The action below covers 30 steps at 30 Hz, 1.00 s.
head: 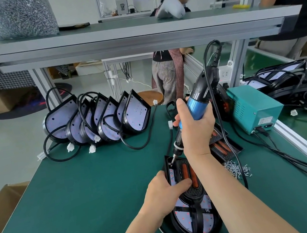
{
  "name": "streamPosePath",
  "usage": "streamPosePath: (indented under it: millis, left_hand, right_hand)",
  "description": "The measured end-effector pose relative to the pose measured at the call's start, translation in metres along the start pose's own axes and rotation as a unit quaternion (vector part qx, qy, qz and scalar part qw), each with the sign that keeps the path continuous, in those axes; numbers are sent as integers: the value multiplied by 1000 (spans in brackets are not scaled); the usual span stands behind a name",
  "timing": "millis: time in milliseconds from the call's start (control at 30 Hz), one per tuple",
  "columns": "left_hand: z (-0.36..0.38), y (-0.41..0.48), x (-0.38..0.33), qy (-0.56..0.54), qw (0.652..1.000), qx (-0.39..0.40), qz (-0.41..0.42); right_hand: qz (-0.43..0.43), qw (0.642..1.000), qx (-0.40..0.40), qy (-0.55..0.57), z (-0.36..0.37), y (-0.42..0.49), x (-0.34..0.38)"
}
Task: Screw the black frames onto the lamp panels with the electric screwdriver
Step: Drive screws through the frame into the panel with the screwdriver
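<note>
Other panels (98, 121) are stood in a row far left, well apart. The lamp panel (185, 216) is gripped at its left edge by the left hand (167, 193), thumb laid across the black frame (191, 191). Its long axis runs away from the wearer. The screw point is judged to lie at the far-left corner, below-left of the right hand (195, 127), which is wrapped round the electric screwdriver (193, 107). Loose screws (236, 169) are heaped just right.

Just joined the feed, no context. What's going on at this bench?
A person is screwing a black frame onto a lamp panel. The right hand grips the electric screwdriver, with its bit down at the frame's far corner. The left hand holds the frame in place, thumb across it. Loose screws lie to the right, and a row of panels leans at the far edge.
</note>
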State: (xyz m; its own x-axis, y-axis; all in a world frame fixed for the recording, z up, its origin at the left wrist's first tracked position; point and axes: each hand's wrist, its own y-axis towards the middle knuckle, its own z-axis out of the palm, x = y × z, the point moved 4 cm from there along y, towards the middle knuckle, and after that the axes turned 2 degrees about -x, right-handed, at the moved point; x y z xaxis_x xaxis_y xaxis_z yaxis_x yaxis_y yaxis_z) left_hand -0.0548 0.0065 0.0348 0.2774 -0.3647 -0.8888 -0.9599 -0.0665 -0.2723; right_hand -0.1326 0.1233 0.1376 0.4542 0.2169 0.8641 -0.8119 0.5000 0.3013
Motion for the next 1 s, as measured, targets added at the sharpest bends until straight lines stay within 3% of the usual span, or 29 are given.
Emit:
streamPosePath:
  millis: [567,800,1000]
  left_hand:
    - [1,-3,0,-33,999,-2,-5]
    - [-1,-4,-3,-51,998,19,-12]
    - [3,-3,-8,-45,998,44,-12]
  right_hand:
    - [-8,997,74,-16,7,-11,-7]
    - [-4,983,176,-53,12,-16,-8]
    - [24,991,123,42,-10,-5,8]
